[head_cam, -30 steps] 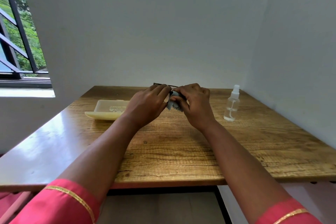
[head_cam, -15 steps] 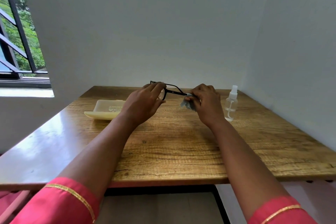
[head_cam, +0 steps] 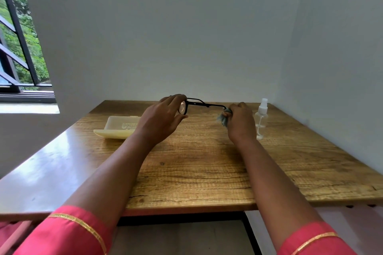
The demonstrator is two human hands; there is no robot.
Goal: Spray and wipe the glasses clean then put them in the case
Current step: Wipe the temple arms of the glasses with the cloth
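Observation:
Black-framed glasses (head_cam: pixel 196 104) hang above the wooden table (head_cam: pixel 196 163), held by the front frame in my left hand (head_cam: pixel 163 118). One temple arm stretches out to the right. My right hand (head_cam: pixel 240 122) grips a small grey-green cloth (head_cam: pixel 223 119) pinched around the tip of that arm. A pale cream glasses case (head_cam: pixel 118 128) lies open on the table to the left of my left hand. A clear spray bottle (head_cam: pixel 261 119) with a white nozzle stands upright just right of my right hand.
White walls close in behind the table and along its right side. A barred window (head_cam: pixel 18 47) is at the far left. The table's front edge (head_cam: pixel 186 206) runs under my forearms.
My hands have moved apart. The right hand slid the cloth outward along the temple arm to its tip, and the glasses are now stretched open between both hands.

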